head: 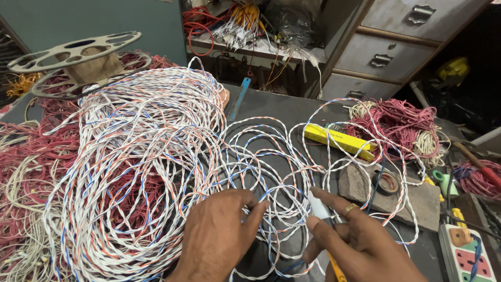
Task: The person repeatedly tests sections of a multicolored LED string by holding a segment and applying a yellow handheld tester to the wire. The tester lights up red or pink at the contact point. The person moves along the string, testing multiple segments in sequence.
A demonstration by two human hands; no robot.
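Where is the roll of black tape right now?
In the head view, the roll of black tape lies on a flat grey stone, right of the right hand and below the yellow box.

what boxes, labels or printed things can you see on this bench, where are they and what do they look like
Yellow box: long, flat, dark printing on top, lying beside the red wire bundle.
Power strip: lower right corner, white, with red and green socket panels.
No screens or signs.

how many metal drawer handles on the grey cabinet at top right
3: one metal drawer handle on the top drawer, one on the middle drawer, one partly showing on the lowest. The grey cabinet runs out of frame, so more may be hidden.
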